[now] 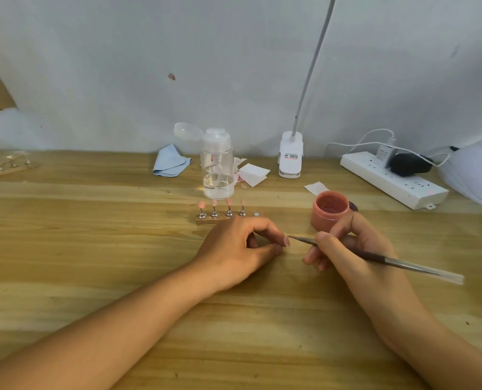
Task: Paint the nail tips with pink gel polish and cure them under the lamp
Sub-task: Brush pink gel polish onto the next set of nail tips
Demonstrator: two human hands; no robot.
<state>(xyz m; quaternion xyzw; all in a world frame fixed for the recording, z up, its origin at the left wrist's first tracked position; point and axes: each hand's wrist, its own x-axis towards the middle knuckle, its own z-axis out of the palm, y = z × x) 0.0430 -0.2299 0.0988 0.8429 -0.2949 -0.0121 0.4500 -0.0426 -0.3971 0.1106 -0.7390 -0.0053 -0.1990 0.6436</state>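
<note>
My left hand (242, 249) rests on the worktop, fingers curled, thumb and forefinger pinching a small nail tip (286, 242). My right hand (346, 249) grips a brush (374, 256) like a pen, its point towards the left fingertips. Both forearms are bare.

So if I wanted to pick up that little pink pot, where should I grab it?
Probably round its outer side wall, coming from its left. The pink pot stands upright with no lid and gel showing inside, so fingers should stay off the open mouth. The right hand, holding the brush, lies close in front of it.
</note>
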